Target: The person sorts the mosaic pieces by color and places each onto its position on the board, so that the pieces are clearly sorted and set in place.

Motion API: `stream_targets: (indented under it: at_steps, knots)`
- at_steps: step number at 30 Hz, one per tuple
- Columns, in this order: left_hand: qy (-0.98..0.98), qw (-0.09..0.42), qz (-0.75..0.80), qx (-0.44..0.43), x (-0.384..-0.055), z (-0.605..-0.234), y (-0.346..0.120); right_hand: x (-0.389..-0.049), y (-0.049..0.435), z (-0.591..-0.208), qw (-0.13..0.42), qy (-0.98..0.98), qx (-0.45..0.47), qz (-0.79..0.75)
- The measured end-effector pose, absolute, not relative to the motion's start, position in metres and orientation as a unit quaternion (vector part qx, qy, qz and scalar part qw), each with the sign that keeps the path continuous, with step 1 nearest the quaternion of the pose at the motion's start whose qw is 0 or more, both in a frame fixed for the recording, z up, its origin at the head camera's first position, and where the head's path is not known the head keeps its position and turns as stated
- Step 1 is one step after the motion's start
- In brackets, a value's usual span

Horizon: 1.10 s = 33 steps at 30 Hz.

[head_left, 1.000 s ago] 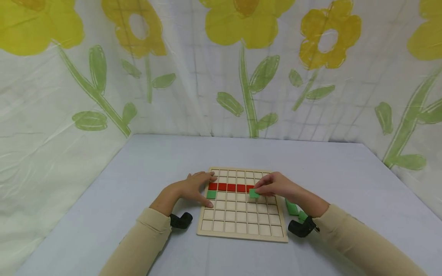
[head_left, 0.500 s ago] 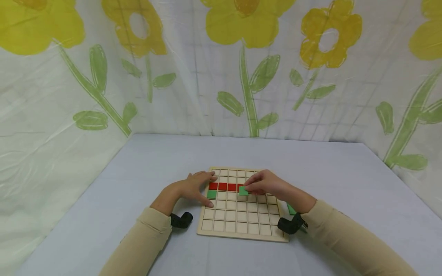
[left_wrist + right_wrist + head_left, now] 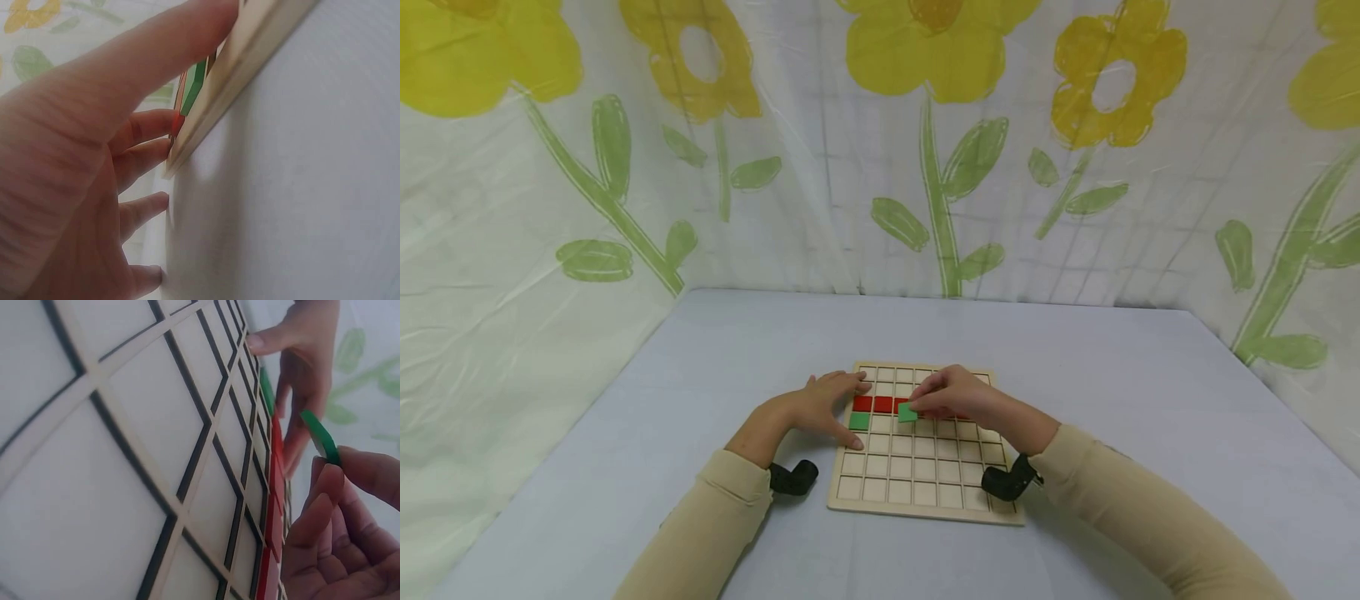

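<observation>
A square wooden grid board (image 3: pixel 925 495) lies flat on the table. Along one of its rows runs a line of red square tiles (image 3: pixel 883 405), partly covered by my right hand. One green tile (image 3: pixel 859 421) sits in the leftmost cell just below that row. My left hand (image 3: pixel 815 410) rests at the board's left edge, thumb and fingers spread; in the left wrist view the thumb reaches over the wooden rim (image 3: pixel 212 115). Between thumb and fingertips my right hand (image 3: pixel 964 395) pinches another green tile (image 3: pixel 320 436), held above the board and tilted.
A pale cloth covers the table (image 3: pixel 760 333). Behind it hangs a white curtain (image 3: pixel 820 208) painted with yellow flowers. Black wrist cameras sit at the left wrist (image 3: pixel 794 477) and right wrist (image 3: pixel 1006 481). My right forearm covers the area right of the board.
My right hand has moved left across the board with the green tile pinched in it. Loose green tiles right of the board are now hidden by the forearm. My left hand has stayed put.
</observation>
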<state>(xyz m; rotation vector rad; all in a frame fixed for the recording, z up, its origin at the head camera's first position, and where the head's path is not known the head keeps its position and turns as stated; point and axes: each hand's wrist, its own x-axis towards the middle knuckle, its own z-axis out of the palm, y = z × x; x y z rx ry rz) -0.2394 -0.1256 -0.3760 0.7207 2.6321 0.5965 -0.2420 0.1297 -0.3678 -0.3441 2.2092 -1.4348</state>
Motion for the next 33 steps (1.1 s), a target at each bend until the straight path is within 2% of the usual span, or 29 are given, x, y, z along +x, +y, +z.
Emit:
stream_targets:
  at_steps: [33]
  knots:
    - [0.925, 0.174, 0.212, 0.264, -0.238, -0.374, -0.128, -0.243, 0.087, -0.372, 0.244, 0.812, -0.120, -0.517]
